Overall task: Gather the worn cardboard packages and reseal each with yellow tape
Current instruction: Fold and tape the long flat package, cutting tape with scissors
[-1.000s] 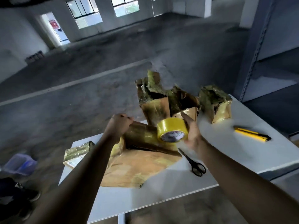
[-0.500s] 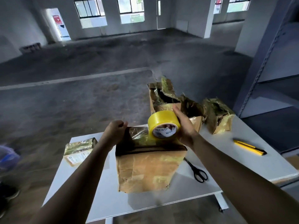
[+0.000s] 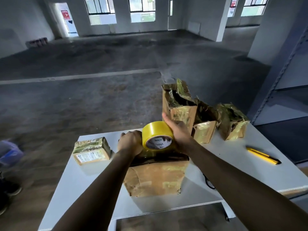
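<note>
A worn cardboard package (image 3: pixel 155 179) stands on the white table (image 3: pixel 250 169) in front of me. My right hand (image 3: pixel 178 132) grips a roll of yellow tape (image 3: pixel 156 135) just above the package's top edge. My left hand (image 3: pixel 130 142) is curled over the package's top left corner, right beside the roll; whether it pinches the tape's end is hidden. Three torn packages wrapped in old tape stand behind: a tall one (image 3: pixel 180 104), a middle one (image 3: pixel 205 125) and a right one (image 3: pixel 233 124). A small flat package (image 3: pixel 91 150) lies at the left.
A yellow utility knife (image 3: pixel 263 155) lies on the table's right side. Black scissors (image 3: pixel 208 182) peek out under my right forearm. A blue metal shelf (image 3: pixel 286 80) stands at the right. A blue bag (image 3: pixel 10 152) sits on the floor at the left.
The package has been stood square in front of me. My right hand brought the tape roll left and down to its top, next to my left hand.
</note>
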The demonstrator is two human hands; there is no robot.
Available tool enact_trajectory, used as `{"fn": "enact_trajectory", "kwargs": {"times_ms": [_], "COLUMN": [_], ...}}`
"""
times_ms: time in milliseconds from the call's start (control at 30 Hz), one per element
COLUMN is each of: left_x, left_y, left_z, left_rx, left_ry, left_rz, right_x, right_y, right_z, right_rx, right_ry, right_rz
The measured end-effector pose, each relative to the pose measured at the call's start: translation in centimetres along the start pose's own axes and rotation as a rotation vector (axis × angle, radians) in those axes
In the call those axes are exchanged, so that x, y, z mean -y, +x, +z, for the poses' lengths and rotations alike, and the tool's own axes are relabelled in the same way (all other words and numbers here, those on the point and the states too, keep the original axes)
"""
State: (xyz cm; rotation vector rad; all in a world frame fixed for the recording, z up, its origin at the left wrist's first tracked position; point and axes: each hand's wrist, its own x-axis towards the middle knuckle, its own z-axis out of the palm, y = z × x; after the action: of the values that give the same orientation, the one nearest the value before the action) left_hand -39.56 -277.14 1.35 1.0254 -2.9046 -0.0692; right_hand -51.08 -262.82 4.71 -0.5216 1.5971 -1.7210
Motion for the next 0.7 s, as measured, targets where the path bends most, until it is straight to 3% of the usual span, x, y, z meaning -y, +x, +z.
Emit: {"fn": "enact_trajectory", "kwargs": {"times_ms": [200, 333, 467, 533, 600, 700], "left_x": [-1.2, -1.5, -1.5, -2.2, -3.1, -4.2], "left_y": [0.1, -0.1, 1.1, 1.3, 0.9, 0.2], "left_z": [0.3, -0.3, -1.7, -2.9, -4.7, -7.1], "left_rx": [-0.101, -0.112, -0.192, -0.260, -0.261, -0.184], "left_ry": [-0.123, -0.209, -0.692, -0.936, -1.008, -0.755], "left_rz": [-0.180, -0.168, -0.107, -0.044, 0.067, 0.363], "right_x": [1.1, 1.0, 0.6, 0.6, 0.7, 0.8], "right_y": [1.3, 1.6, 1.8, 1.8, 1.8, 2.1], "right_z": [-0.9, -1.7, -2.5, -2.6, -2.6, -2.5], "right_rx": [-0.101, -0.053, -0.015, -0.003, 0.003, -0.027], "right_ry": [-0.146, -0.192, -0.205, -0.228, -0.233, -0.209], "right_rz": [-0.052, -0.088, -0.133, -0.152, -0.144, -0.122]}}
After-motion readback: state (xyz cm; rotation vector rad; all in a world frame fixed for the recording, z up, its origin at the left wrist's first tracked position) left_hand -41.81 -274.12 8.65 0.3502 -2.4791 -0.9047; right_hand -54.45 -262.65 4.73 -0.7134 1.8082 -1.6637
